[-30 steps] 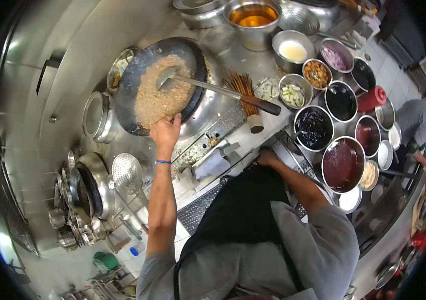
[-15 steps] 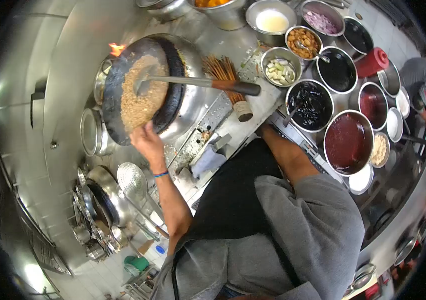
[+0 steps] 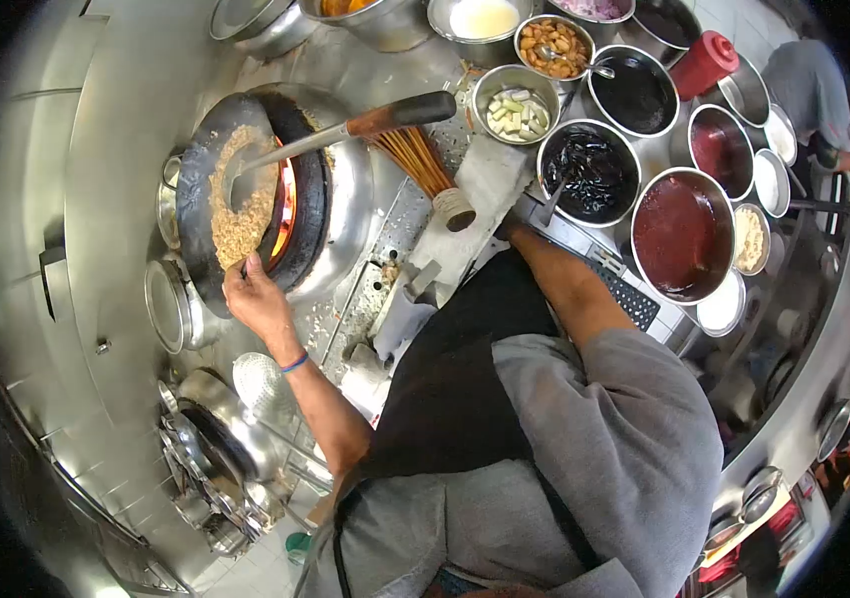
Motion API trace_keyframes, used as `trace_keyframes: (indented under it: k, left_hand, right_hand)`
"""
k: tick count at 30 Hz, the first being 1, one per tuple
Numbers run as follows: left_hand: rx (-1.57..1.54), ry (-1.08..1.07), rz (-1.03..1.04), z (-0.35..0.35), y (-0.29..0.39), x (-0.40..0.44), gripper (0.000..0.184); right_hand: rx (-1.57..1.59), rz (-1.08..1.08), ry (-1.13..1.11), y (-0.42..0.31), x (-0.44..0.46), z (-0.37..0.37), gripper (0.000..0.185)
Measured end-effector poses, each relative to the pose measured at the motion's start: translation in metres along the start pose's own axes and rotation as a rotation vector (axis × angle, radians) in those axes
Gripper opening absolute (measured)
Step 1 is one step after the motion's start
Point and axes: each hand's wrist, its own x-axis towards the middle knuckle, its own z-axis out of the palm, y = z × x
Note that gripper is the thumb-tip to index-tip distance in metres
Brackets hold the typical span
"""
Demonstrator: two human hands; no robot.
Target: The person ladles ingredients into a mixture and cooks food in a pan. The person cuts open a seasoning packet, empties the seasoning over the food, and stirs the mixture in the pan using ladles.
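A pot of dark red sauce (image 3: 682, 237) has a pot of black strips (image 3: 589, 172) just left of it, a red squeeze bottle (image 3: 706, 66) beyond it and a bamboo brush (image 3: 427, 174) well to its left.

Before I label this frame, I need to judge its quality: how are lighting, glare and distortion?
Head view: strong wide-angle distortion, black curved borders; head view: glare on the steel wall, an orange glow beside the wok; head view: the left hand fairly sharp, the right hand dark and hard to read.
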Motion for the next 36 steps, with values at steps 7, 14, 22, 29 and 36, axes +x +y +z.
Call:
trace_keyframes:
  k: [7, 14, 22, 29, 36]
  left_hand:
    - [-0.052, 0.0, 0.002, -0.005, -0.009, 0.005, 0.034]
    - [-0.07, 0.006, -0.021, -0.005, -0.011, 0.005, 0.035]
    - [-0.066, -0.003, -0.037, -0.007, -0.004, 0.004, 0.033]
    - [-0.035, -0.016, -0.066, -0.007, -0.003, 0.002, 0.032]
    - [-0.059, -0.018, -0.053, -0.01, 0.001, 0.002, 0.028]
  right_hand:
    - [-0.006, 0.009, -0.013, 0.001, 0.002, 0.001, 0.04]
    - [-0.011, 0.009, -0.018, 0.0, 0.002, -0.001, 0.041]
    - [-0.006, 0.011, -0.024, 0.001, 0.002, -0.004, 0.043]
    - [-0.007, 0.011, -0.026, 0.0, 0.001, -0.003, 0.044]
    - [-0.005, 0.009, -0.024, -0.002, 0.0, -0.004, 0.045]
